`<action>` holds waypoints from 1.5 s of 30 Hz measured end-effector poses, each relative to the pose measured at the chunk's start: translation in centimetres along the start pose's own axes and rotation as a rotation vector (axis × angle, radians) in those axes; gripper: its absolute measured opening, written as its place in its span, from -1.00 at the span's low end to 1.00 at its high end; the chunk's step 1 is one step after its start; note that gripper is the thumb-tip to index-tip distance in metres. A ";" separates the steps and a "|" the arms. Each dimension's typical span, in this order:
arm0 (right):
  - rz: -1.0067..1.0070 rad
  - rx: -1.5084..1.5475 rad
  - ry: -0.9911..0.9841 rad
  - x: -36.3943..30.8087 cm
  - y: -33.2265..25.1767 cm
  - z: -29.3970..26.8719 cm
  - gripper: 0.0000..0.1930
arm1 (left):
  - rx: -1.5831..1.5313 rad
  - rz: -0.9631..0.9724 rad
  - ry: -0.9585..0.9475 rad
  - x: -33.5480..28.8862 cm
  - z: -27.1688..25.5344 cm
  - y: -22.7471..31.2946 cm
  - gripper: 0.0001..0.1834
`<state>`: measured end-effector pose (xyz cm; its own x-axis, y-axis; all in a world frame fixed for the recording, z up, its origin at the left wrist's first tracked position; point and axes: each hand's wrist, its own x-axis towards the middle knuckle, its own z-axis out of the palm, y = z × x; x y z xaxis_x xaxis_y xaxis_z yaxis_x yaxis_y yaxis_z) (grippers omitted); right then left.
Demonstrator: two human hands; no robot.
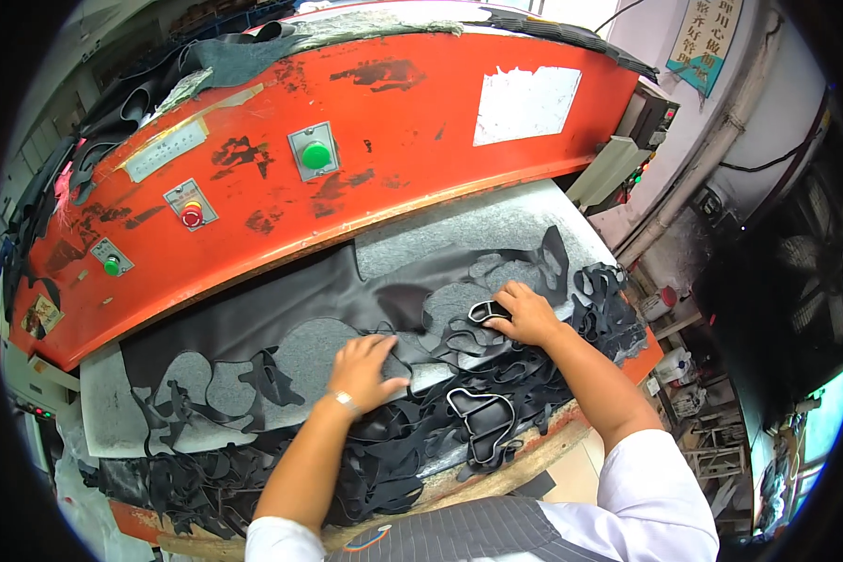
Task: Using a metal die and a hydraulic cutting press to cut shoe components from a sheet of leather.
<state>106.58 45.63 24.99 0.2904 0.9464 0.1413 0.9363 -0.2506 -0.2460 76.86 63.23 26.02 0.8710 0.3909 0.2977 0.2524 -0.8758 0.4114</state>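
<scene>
My right hand (pixel 529 316) is closed on a small cutting die (pixel 485 312) with a bright metal edge, at the right part of the black leather sheet (pixel 281 307). Left of it my left hand (pixel 360 373), a little blurred, has its fingers stretched out and thumb apart over the sheet's cut near edge. Large cut-outs in the leather let the grey pad (pixel 317 361) beneath show through. Closer to me, a bigger, irregularly shaped cutting die (pixel 482 423) lies on a heap of black leather offcuts (pixel 375 468).
Behind the pad stands the press's orange beam (pixel 403 112), with a green button (pixel 316 155) and a red knob (pixel 191 214). More offcuts (pixel 605 298) lie at the right end. A dark fan (pixel 801 262) stands farther right. Black leather pieces (pixel 140 103) drape over the beam's top.
</scene>
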 end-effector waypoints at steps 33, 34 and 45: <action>-0.803 0.129 -0.584 -10.6 -18.3 -0.4 -0.49 | -0.036 -0.807 0.252 -31.7 -12.5 2.7 -0.63; -0.798 0.122 -0.590 -10.6 -18.6 -0.4 -0.49 | -0.134 -0.840 0.191 -32.5 -11.8 3.3 -0.62; -0.272 0.036 -0.487 -8.5 -14.4 -2.9 -0.39 | 0.233 -0.634 0.271 -32.9 -8.2 3.3 -0.65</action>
<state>91.22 40.56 30.14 -0.0935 0.9630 -0.2529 0.9550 0.0149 -0.2963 45.57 49.77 24.61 0.3999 0.8732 0.2785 0.7835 -0.4834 0.3905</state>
